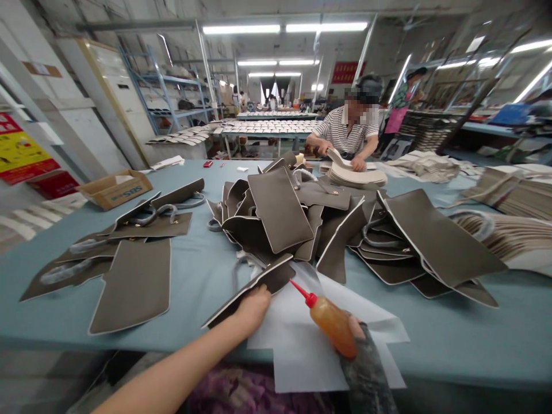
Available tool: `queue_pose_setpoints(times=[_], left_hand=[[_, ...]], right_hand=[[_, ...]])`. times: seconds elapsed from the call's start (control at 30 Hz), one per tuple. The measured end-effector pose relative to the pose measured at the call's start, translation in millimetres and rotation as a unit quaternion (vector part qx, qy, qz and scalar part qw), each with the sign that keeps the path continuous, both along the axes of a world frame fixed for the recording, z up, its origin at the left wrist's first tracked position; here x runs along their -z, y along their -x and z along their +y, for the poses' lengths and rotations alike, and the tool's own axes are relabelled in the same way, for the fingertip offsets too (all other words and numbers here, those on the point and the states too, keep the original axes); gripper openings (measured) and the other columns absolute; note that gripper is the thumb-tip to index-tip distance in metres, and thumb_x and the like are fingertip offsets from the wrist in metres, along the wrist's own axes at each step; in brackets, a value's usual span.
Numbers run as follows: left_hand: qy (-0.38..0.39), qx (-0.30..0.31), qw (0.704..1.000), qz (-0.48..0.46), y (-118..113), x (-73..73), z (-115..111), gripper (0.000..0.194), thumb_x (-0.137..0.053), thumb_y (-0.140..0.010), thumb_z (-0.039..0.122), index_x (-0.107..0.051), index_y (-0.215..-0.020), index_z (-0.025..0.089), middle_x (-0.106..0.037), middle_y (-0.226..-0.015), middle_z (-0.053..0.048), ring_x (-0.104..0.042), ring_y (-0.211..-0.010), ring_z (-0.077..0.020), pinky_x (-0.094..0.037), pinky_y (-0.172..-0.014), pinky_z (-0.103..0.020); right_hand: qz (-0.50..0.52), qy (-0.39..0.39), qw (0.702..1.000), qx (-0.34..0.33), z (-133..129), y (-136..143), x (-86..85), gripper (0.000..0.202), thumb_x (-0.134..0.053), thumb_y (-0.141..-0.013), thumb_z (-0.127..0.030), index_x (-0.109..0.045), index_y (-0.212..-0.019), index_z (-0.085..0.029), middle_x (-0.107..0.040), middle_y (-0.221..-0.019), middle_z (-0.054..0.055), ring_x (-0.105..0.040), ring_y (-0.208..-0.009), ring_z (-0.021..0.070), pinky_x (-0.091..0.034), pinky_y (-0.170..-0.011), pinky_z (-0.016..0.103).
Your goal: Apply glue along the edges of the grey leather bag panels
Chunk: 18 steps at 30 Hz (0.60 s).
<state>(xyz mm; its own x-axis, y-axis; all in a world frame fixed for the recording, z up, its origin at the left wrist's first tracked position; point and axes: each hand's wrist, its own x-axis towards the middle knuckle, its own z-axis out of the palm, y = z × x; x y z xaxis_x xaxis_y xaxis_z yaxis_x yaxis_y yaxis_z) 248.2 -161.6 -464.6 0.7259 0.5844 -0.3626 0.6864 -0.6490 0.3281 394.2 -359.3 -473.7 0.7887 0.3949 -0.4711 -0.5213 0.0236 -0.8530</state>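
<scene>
Left hand (253, 309) grips the flat dark-brown, pale-edged leather-look panel (278, 278), tilted at the near side of the blue-green bench (190, 299); right hand (356, 328) has its fingers round the amber squeeze bottle with red nozzle (331, 323). I'd brace the panel, squeeze lightly. Panel's long axis: near-left to far-right. Bottle's: near-right to far-left, nozzle toward panel's far end.

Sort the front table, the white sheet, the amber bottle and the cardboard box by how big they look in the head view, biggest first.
1. Front table
2. White sheet
3. Amber bottle and cardboard box: too alike to rank, with the bottle nearer the camera.
</scene>
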Motion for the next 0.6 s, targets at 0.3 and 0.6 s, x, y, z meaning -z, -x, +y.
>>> queue_pose_setpoints(times=[0.3, 0.6], left_hand=[[0.061, -0.038, 0.997, -0.018, -5.0, 9.6, 25.3, 0.021, -0.048, -0.09, 0.03, -0.06, -0.096, 0.013, -0.063, -0.097, -0.005, -0.06, -0.09, -0.0175, -0.048, -0.081, -0.037], [0.08, -0.046, 0.996, -0.011, -5.0, 13.8, 24.0, 0.023, -0.05, -0.089, 0.032, -0.06, -0.097, 0.014, -0.063, -0.097, -0.005, -0.06, -0.089, -0.0176, -0.048, -0.082, -0.039]], right_hand=[[-0.303, 0.215, 0.923, -0.097, 14.2, -2.7, -25.6, 0.055, -0.055, -0.064, -0.064, -0.052, -0.095, -0.019, -0.057, -0.098, 0.009, -0.055, -0.092, 0.0272, -0.041, -0.087, 0.043], [-0.404, 0.192, 0.891, -0.079, 27.9, 1.4, -12.8, 0.042, -0.053, -0.077, -0.052, -0.051, -0.102, -0.019, -0.056, -0.1, 0.008, -0.054, -0.093, 0.0228, -0.042, -0.088, 0.039]])
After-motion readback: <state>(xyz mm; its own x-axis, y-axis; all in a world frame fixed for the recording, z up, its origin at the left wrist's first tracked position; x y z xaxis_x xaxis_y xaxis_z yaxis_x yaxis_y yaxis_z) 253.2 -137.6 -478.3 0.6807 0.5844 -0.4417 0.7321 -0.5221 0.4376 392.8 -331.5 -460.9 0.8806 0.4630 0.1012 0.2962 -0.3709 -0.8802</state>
